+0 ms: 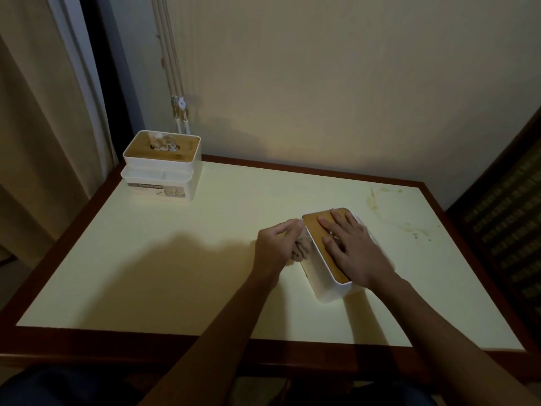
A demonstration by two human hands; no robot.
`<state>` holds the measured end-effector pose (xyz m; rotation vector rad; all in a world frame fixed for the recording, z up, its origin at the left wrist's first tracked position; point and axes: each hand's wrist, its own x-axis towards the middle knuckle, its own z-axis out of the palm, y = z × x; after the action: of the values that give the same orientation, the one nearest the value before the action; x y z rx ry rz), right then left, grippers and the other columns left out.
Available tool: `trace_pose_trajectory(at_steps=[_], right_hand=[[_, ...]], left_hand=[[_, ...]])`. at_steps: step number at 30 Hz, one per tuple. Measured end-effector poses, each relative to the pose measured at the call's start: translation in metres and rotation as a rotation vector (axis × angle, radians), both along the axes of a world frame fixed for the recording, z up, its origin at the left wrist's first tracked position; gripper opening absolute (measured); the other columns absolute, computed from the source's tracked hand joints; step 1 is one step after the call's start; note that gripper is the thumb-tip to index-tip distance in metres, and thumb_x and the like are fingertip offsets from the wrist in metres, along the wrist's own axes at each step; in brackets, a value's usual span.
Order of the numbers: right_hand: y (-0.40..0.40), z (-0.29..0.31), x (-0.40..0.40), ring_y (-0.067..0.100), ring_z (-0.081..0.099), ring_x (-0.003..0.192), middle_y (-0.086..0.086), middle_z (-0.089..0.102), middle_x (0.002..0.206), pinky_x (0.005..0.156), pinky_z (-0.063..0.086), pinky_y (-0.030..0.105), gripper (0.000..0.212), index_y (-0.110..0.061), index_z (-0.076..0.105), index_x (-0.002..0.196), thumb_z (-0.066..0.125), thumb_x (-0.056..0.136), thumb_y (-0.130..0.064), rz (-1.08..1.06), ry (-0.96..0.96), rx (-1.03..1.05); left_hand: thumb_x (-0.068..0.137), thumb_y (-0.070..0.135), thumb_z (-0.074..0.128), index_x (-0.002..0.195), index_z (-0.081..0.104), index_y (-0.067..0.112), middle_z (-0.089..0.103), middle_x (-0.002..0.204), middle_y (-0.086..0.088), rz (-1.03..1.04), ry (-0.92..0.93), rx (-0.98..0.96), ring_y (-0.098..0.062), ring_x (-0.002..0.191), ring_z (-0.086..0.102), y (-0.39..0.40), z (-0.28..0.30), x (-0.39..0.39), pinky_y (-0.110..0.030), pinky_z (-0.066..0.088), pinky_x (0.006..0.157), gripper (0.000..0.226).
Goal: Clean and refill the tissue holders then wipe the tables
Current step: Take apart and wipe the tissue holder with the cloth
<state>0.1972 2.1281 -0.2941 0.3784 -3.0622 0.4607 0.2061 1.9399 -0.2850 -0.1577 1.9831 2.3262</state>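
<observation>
Item: near tissue holder [325, 276], white with wooden lid, at 4 o'clock on the table [175, 259]. Our right hand [355, 247] presses flat on the lid, fingers straight. Our left hand [278, 244] pinches a crumpled cloth [301, 249] against its side; we judge cleaning underway. Second tissue holder [162, 165], 10 o'clock, shows tissue, seemingly filled. Brown stains [389, 212] at 2 o'clock: table wiping not yet done.
</observation>
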Motion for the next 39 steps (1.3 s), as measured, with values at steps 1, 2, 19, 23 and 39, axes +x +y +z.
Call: trace_pose_trajectory(at_steps=[1, 2, 19, 23, 39], right_hand=[[0.001, -0.001, -0.001, 0.011, -0.004, 0.148, -0.008, 0.012, 0.16, 0.117, 0.002, 0.033, 0.062, -0.041, 0.02, 0.148, 0.01, 0.09, -0.06, 0.001, 0.003, 0.001], [0.001, -0.002, -0.001, 0.011, -0.004, 0.148, -0.008, 0.012, 0.16, 0.117, 0.003, 0.034, 0.061, -0.041, 0.019, 0.148, 0.01, 0.091, -0.06, 0.005, 0.006, 0.002], [-0.001, 0.0, 0.0, 0.013, -0.001, 0.148, -0.007, 0.014, 0.16, 0.118, 0.005, 0.035, 0.065, -0.038, 0.022, 0.149, 0.009, 0.089, -0.06, -0.012, 0.024, 0.013], [-0.002, 0.001, 0.001, 0.014, -0.002, 0.148, -0.007, 0.011, 0.16, 0.116, 0.002, 0.033, 0.065, -0.038, 0.02, 0.149, 0.009, 0.089, -0.06, -0.014, 0.004, 0.019], [-0.004, 0.003, 0.001, 0.013, 0.0, 0.148, -0.009, 0.013, 0.16, 0.119, 0.005, 0.036, 0.067, -0.039, 0.025, 0.148, 0.008, 0.087, -0.061, -0.04, 0.012, 0.016]], left_hand=[[0.093, 0.023, 0.061, 0.075, 0.071, 0.01, 0.059, 0.06, -0.008, 0.004, 0.002, 0.019, -0.015, 0.053, 0.051, 0.0, -0.001, 0.0, -0.023, 0.046, 0.051, 0.025], [0.094, 0.022, 0.059, 0.074, 0.071, 0.013, 0.061, 0.061, -0.006, -0.002, 0.007, 0.018, -0.012, 0.053, 0.052, 0.0, -0.003, 0.0, -0.02, 0.046, 0.052, 0.025], [0.095, 0.031, 0.057, 0.071, 0.064, 0.005, 0.058, 0.05, 0.003, 0.033, 0.07, -0.451, 0.001, 0.043, 0.055, 0.028, -0.014, 0.043, -0.009, 0.039, 0.047, 0.036], [0.091, 0.018, 0.062, 0.103, 0.071, 0.007, 0.069, 0.089, 0.002, 0.076, 0.122, -0.378, 0.005, 0.07, 0.063, 0.038, -0.023, 0.082, -0.003, 0.043, 0.066, 0.019], [0.093, 0.022, 0.053, 0.083, 0.063, 0.007, 0.066, 0.077, -0.009, -0.039, 0.055, -0.61, -0.021, 0.069, 0.063, 0.032, -0.058, 0.039, -0.033, 0.051, 0.064, 0.02]])
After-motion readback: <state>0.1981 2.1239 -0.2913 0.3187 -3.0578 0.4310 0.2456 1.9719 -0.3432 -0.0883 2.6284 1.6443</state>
